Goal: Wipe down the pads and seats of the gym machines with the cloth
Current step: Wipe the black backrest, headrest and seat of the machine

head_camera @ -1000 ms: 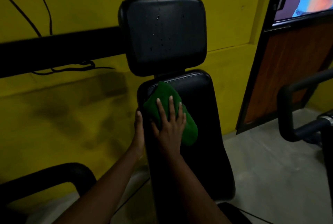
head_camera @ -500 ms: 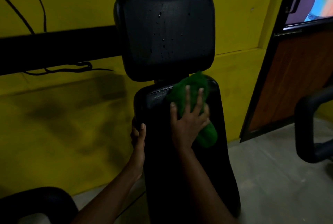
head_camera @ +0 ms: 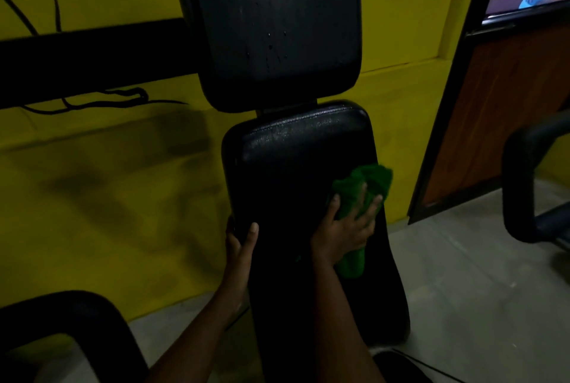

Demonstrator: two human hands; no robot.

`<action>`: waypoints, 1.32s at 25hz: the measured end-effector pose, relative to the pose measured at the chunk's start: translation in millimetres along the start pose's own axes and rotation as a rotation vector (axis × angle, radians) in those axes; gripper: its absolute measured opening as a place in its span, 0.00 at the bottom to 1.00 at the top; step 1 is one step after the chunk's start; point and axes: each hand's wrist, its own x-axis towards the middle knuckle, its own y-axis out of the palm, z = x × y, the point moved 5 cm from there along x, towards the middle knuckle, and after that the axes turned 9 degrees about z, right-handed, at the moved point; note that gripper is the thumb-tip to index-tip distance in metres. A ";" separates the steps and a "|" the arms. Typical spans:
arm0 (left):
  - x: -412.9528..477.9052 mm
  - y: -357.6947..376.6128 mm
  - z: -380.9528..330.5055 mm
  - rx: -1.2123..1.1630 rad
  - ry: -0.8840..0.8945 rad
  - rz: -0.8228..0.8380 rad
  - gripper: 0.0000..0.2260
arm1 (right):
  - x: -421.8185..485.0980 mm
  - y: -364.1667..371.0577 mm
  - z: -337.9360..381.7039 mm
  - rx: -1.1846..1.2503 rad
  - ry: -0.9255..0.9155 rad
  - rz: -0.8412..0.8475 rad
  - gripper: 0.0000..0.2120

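R hand (head_camera: 342, 228) lies flat on the green cloth (head_camera: 374, 180), fingers (head_camera: 334, 207) straight & spread apart, pressing it vs the lower back pad (head_camera: 293, 163) at approx 3 o'clock, by the pad's edge. Cloth bunches above the fingertips; a bit pokes out under the palm. L hand (head_camera: 239, 242) grips the same pad's edge at 8 o'clock, thumb on the front, other fingers curled round behind. Upper pad (head_camera: 271, 28) sits at 12, w/ droplets on it. Yellow wall (head_camera: 108, 182) behind.

Green cloth (head_camera: 367, 188), black back pad (head_camera: 293, 185) & head pad (head_camera: 271, 28), yellow wall (head_camera: 108, 167) w/ black line art, grey floor (head_camera: 462, 274).
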 end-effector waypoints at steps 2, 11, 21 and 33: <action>-1.3 -0.4 8.3 -0.036 -0.015 -0.018 0.63 | -11.8 3.3 -14.5 0.087 0.261 0.000 0.37; -4.6 1.8 27.2 -0.194 0.003 0.057 0.52 | -74.9 21.3 6.9 -0.141 -0.482 0.181 0.25; -12.6 -2.0 78.5 0.037 0.062 -0.020 0.56 | -61.6 3.1 -72.2 0.001 0.314 0.074 0.38; -32.7 -8.7 166.5 -0.078 -0.070 0.144 0.52 | -101.1 -0.4 -214.9 -0.027 0.589 -0.002 0.40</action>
